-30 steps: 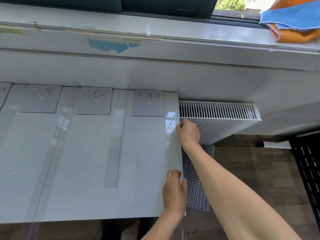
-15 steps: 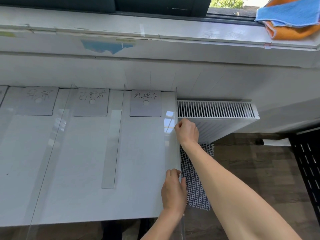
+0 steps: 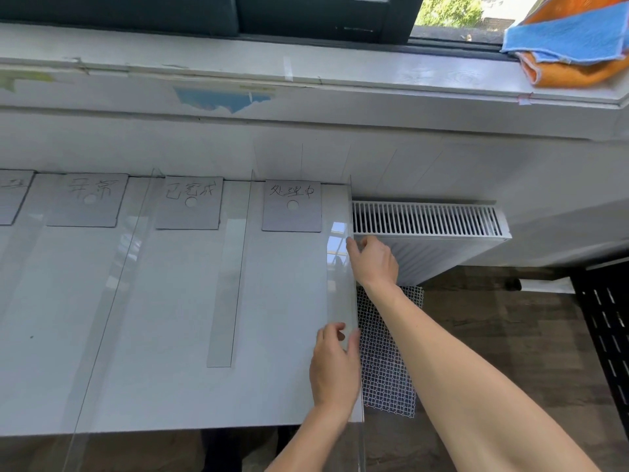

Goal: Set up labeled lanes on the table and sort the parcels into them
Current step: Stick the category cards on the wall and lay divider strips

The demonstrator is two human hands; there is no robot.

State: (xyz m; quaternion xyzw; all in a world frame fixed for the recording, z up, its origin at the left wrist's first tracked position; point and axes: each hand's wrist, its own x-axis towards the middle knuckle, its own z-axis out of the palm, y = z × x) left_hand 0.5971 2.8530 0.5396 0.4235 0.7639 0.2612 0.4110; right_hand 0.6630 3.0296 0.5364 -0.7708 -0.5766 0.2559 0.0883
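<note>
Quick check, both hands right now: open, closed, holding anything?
Left hand: closed on the clear divider strip at the table's right edge.
Right hand: pinching the same strip farther back.

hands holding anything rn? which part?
Both grip the clear acrylic divider strip at the white table's right edge: right hand farther along its upper edge, left hand nearer.

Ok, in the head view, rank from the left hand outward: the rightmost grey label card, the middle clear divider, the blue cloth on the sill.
From the left hand:
1. Middle clear divider, just left on the table.
2. Rightmost grey label card, at the table's far edge.
3. Blue cloth, on the windowsill, far right.
</note>
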